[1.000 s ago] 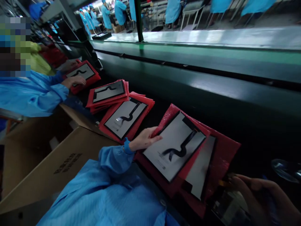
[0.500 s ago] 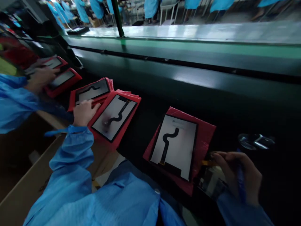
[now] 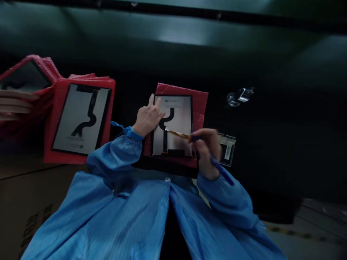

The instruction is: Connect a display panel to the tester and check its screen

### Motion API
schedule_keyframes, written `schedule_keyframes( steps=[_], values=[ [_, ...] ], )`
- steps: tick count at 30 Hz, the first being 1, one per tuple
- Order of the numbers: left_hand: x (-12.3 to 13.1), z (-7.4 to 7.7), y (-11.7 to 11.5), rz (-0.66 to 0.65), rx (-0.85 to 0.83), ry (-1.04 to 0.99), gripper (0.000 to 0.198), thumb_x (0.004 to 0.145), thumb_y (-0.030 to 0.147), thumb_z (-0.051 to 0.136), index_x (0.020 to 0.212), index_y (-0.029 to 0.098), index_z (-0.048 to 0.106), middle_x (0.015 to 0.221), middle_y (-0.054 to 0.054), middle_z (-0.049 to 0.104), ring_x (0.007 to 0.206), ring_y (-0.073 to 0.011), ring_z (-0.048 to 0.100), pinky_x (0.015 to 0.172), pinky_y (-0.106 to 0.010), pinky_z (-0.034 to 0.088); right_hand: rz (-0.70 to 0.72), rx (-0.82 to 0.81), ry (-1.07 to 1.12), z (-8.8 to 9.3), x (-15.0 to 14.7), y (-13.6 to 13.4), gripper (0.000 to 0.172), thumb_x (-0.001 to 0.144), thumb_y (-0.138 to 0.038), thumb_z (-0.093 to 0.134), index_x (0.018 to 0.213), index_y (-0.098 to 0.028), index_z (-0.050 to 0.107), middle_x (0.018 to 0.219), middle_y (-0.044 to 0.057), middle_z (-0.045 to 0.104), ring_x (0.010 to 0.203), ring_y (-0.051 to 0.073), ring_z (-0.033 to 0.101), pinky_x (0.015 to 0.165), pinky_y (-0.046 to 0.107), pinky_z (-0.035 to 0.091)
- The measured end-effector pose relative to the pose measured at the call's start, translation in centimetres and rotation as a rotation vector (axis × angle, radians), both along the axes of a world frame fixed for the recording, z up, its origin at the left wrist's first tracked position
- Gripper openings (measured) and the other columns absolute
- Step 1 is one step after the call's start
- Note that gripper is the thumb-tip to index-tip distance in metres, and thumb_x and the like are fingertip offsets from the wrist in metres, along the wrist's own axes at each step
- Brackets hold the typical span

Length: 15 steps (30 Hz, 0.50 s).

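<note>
In the head view, a grey panel (image 3: 181, 117) is laid on a red sleeve (image 3: 199, 104) on the dark counter (image 3: 276, 144). Its left edge is covered by the left hand (image 3: 148, 119), fingers spread and nothing grasped. An orange strip (image 3: 179, 134) is pinched by the right hand (image 3: 206, 150), where a pen-like blue tool (image 3: 223, 174) is also held; the strip's tip is held over the black ribbon (image 3: 165, 139). The panel's placing seems done; whether strip and ribbon are connected cannot be told. Another panel (image 3: 77, 113), on stacked sleeves (image 3: 50, 150) to the left, is touched by neither hand.
</note>
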State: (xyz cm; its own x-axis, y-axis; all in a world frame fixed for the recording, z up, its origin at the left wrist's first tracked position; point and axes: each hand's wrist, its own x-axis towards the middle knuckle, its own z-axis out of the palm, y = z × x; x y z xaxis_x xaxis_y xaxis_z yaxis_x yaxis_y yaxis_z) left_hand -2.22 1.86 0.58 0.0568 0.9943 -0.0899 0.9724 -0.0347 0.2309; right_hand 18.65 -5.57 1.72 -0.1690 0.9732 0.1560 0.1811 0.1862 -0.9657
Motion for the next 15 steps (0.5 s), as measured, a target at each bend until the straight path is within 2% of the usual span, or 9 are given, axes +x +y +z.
schedule_keyframes(
  steps=[2, 4, 8, 11, 15],
  values=[
    [-0.4, -0.4, 0.1, 0.008, -0.004, -0.034, 0.059, 0.097, 0.033, 0.056, 0.15, 0.013, 0.042, 0.16, -0.026, 0.032, 0.106, -0.037, 0.069, 0.086, -0.043, 0.053, 0.112, -0.165, -0.056, -1.5, -0.8, -0.5, 0.03, 0.095, -0.052, 0.058, 0.083, -0.025, 0.053, 0.068, -0.001, 0.058, 0.056, 0.016, 0.054, 0.054, 0.03, 0.042],
    [-0.7, -0.7, 0.1, 0.016, -0.015, -0.072, 0.06, 0.096, 0.034, 0.057, 0.151, 0.014, 0.042, 0.162, -0.024, 0.03, 0.11, -0.0393, 0.067, 0.089, -0.046, 0.052, 0.113, -0.229, -0.089, -2.9, -1.6, -0.5, 0.034, 0.091, -0.051, 0.063, 0.076, -0.025, 0.048, 0.061, -0.003, 0.054, 0.054, 0.015, 0.051, 0.053, 0.029, 0.041],
    [-1.1, -1.5, 0.2, 0.016, -0.018, -0.15, 0.062, 0.095, 0.037, 0.057, 0.151, 0.017, 0.041, 0.164, -0.021, 0.027, 0.114, -0.0409, 0.064, 0.092, -0.049, 0.051, 0.035, -0.156, -0.186, -4.5, -2.5, -0.4, 0.037, 0.088, -0.042, 0.064, 0.066, -0.025, 0.04, 0.056, -0.004, 0.047, 0.05, 0.013, 0.044, 0.051, 0.028, 0.037],
    [-1.4, -2.3, 0.3, -0.007, 0.02, -0.191, 0.06, 0.096, 0.039, 0.054, 0.151, 0.018, 0.041, 0.165, -0.018, 0.026, 0.11, -0.0377, 0.066, 0.092, -0.049, 0.051, 0.046, -0.077, -0.247, -4.6, -2.6, -0.4, 0.038, 0.087, -0.032, 0.058, 0.06, -0.024, 0.032, 0.051, -0.005, 0.037, 0.046, 0.011, 0.035, 0.049, 0.027, 0.032],
    [-1.5, -2.5, 0.2, -0.006, 0.028, -0.173, 0.063, 0.093, 0.039, 0.054, 0.152, 0.021, 0.041, 0.165, -0.013, 0.029, 0.104, -0.0371, 0.066, 0.087, -0.052, 0.053, 0.069, -0.057, -0.272, -4.8, -2.6, -0.5, 0.034, 0.082, -0.025, 0.059, 0.06, -0.023, 0.033, 0.051, -0.006, 0.035, 0.046, 0.01, 0.033, 0.049, 0.026, 0.029]
  ],
)
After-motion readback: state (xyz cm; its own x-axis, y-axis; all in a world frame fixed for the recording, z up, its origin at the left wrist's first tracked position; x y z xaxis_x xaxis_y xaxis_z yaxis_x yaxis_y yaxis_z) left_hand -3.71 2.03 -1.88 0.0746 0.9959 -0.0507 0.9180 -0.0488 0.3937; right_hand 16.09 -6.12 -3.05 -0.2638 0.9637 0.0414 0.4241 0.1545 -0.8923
